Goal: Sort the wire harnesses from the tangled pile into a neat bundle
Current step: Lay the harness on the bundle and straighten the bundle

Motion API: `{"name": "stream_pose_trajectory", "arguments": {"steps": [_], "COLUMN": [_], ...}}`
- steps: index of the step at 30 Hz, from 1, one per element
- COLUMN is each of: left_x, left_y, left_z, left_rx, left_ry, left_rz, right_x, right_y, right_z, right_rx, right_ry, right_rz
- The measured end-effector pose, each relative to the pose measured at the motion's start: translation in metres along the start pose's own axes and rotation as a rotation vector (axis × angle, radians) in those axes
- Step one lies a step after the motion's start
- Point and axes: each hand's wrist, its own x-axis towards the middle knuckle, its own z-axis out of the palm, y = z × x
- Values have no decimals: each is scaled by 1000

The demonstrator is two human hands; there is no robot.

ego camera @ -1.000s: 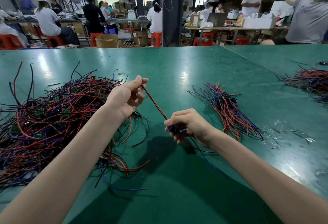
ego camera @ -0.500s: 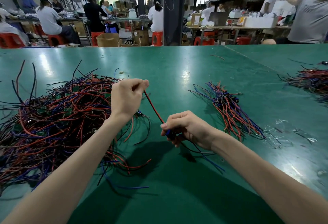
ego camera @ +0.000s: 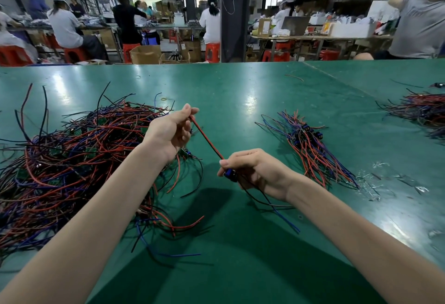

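A big tangled pile [ego camera: 72, 159] of red, blue and black wire harnesses lies on the left of the green table [ego camera: 240, 92]. To the right of centre lies a neat bundle [ego camera: 310, 149] of the same wires with blue connectors near its top. Between them, a single wire harness [ego camera: 207, 139] is stretched taut between my hands. My left hand [ego camera: 168, 133] pinches its upper red and black end. My right hand [ego camera: 252, 171] grips its blue connector end, and loose black and blue wires trail down from under that hand.
Another heap of wires [ego camera: 421, 108] lies at the table's far right edge. Scraps of clear plastic [ego camera: 390, 178] lie right of the bundle. A stray wire piece [ego camera: 293, 77] lies near the far edge. People sit and stand at other benches behind the table.
My left hand has slid a little along the wire, keeping it taut; my right hand has stayed on the connector. The piles have not moved.
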Motion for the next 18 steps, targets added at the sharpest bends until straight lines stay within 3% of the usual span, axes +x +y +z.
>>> {"name": "stream_pose_trajectory", "arguments": {"steps": [3, 10, 14, 18], "left_x": [-4, -40, -66, -72], "left_y": [1, -36, -66, -82], "left_z": [2, 27, 34, 37], "left_rx": [-41, 144, 145, 39], "left_ry": [-30, -160, -341, -316], "left_rz": [42, -122, -239, -150], "right_x": [3, 10, 11, 13], "right_y": [2, 0, 3, 7], "right_z": [0, -11, -14, -13], "right_rx": [88, 264, 234, 298], "right_ry": [29, 274, 420, 410], "right_rz": [-1, -101, -126, -111]}}
